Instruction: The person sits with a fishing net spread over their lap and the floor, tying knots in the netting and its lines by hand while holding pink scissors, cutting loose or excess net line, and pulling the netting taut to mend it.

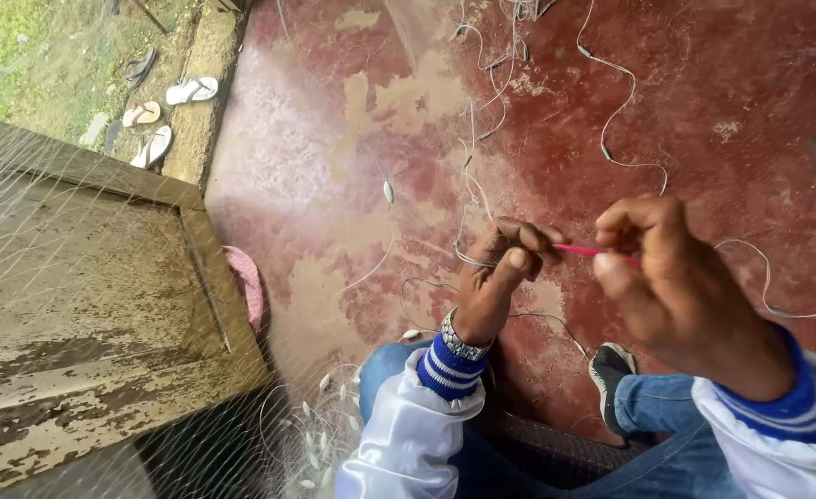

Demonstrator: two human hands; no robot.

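Head view shows the left hand [493,277] pinching thin white net cord [471,254] taut so the right hand [676,282], close beside, can work a gripped slim pink needle [585,249].

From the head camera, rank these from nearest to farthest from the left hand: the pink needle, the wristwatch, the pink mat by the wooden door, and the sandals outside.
Measured from the left hand:
1. Pink needle, touching its fingertips, just to the right.
2. Wristwatch, on its own wrist, just below.
3. Pink mat, on the floor to the left, by the wooden door.
4. Sandals, far upper left, outside on the ground.
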